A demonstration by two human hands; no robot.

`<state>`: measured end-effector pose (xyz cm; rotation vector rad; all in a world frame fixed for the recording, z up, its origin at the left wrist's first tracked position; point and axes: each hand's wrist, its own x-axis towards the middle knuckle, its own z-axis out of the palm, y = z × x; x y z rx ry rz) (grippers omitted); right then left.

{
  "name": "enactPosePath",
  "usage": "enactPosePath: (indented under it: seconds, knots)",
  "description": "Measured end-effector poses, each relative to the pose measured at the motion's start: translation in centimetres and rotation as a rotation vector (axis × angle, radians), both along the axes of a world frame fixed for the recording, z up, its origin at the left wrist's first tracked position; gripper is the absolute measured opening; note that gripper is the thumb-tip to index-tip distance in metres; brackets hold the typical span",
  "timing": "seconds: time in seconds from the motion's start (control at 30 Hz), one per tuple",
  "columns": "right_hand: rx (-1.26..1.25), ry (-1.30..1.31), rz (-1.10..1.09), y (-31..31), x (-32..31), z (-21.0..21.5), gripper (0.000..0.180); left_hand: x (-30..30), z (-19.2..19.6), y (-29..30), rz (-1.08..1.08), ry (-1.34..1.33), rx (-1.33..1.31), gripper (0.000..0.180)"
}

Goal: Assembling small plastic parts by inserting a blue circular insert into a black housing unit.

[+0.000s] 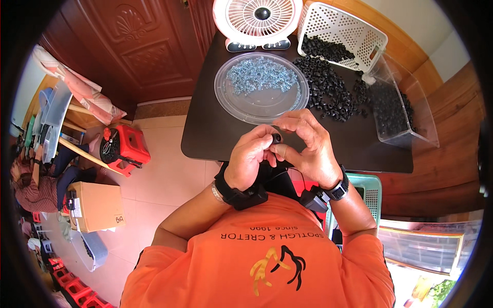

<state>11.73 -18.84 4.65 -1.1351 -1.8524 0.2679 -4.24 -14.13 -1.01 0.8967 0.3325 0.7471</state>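
Just in front of the table's near edge, my left hand (249,159) pinches a small round black part (276,138) between thumb and fingers. My right hand (310,151) curves around the same part from the other side. Its thumb lies against the lower side of the part, and its index finger arches above. Whether anything smaller sits between the fingertips is hidden. Beyond my hands, a round clear plastic lid (233,109) holds many tiny light-blue clear pieces (262,74). To its right, a heap of small black ring-like parts (328,90) is spread on the dark table (205,133).
A pink and white fan (262,15) stands at the back. A tipped white basket (349,31) and a clear bin (393,110) hold more black parts. A green basket (372,190) is below the right edge. Another person (38,190) sits far left beside a cardboard box (97,205).
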Motion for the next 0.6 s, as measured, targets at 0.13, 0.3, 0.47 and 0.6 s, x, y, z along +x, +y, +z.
enactPosePath:
  seconds: [0.13, 0.3, 0.47, 0.6]
  knots:
    - [-0.031, 0.053, -0.008, -0.02, -0.15, -0.67, 0.038, -0.13, -0.19, 0.02, 0.027, -0.038, 0.017, 0.03]
    - [-0.162, 0.117, 0.009, -0.04, -0.45, -1.04, 0.034, -0.15, 0.2, -0.07, 0.038, -0.04, -0.016, 0.028]
    - [-0.071, 0.071, 0.028, 0.16, -0.44, -0.86, 0.032, -0.41, -0.43, 0.26, -0.029, -0.095, -0.001, 0.031]
    - [-0.128, 0.096, 0.043, 0.15, -0.32, -0.8, 0.032, -0.4, -0.53, 0.31, -0.045, -0.09, -0.026, 0.033]
